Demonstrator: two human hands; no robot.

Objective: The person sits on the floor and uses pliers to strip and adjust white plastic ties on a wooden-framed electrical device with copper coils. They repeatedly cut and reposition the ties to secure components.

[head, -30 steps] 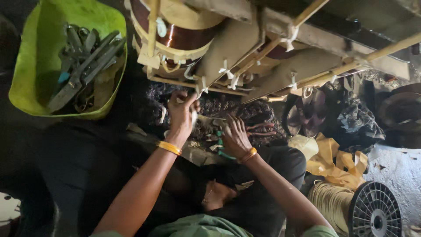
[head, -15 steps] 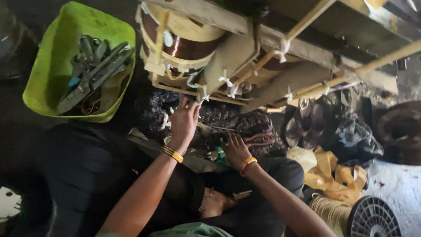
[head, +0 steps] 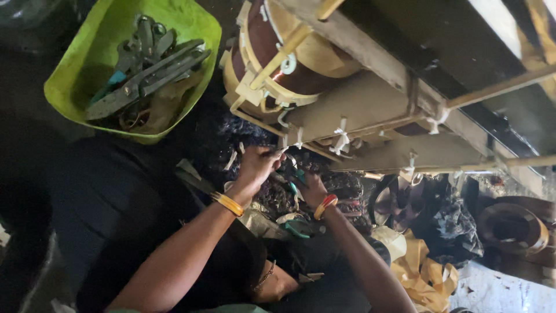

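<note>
green tub (head: 69,98) of pliers (head: 145,81), winding coil (head: 278,64) overhead

**Hands draw in under the coil**

The view has closed in: the green tub (head: 130,75) of tools now sits higher and nearer the left corner, and the wire spool that showed at the lower right has gone out of sight. The left hand (head: 258,165), earlier spread open with fingers up against the coil (head: 289,64), has curled shut just under it. The right hand (head: 310,188) has come closer to the left one and now grips a green-handled tool (head: 296,184), nearer the tied tapes (head: 341,139) than before.
</note>
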